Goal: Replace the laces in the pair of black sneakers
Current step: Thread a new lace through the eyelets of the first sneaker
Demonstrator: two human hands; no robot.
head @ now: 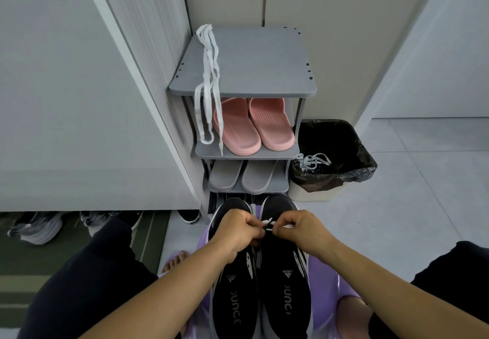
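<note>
Two black sneakers lie side by side on a purple stool (324, 299), toes pointing away from me: the left sneaker (234, 299) and the right sneaker (284, 285). My left hand (236, 231) and my right hand (299, 229) both pinch a white lace (268, 223) over the front eyelets of the right sneaker. Only a short bit of that lace shows between my fingers. A second white lace (207, 79) hangs over the left edge of the grey shoe rack (254, 66).
The rack holds pink slippers (254, 124) and grey slippers (243, 177) on its lower shelves. A bin with a black bag (333, 159) stands right of it, with a loose white lace inside. Other shoes sit under a cabinet at left. Grey floor tiles stretch to the right.
</note>
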